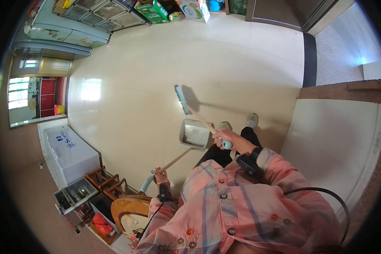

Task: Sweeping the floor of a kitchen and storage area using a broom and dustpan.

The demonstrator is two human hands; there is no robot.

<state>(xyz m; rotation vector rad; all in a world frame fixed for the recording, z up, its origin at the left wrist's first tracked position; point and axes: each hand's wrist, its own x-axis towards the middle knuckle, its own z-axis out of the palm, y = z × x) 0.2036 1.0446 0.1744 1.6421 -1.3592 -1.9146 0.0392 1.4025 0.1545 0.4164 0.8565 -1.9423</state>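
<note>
My right hand grips the pale blue end of a wooden-handled broom. Its blue bristle head is out ahead of the dustpan, casting a shadow on the tiles; whether the bristles touch the floor I cannot tell. Lower on the left, my left hand is closed around the handle of a long-handled dustpan. The light grey pan lies near my feet with dark debris gathered inside it. The broom head and the pan are apart.
Glossy beige floor tiles spread ahead. A white chest freezer, a wooden rack and a round wooden table or chair edge stand left. Boxes line the far wall. At right are a dark door sill and a pale raised surface.
</note>
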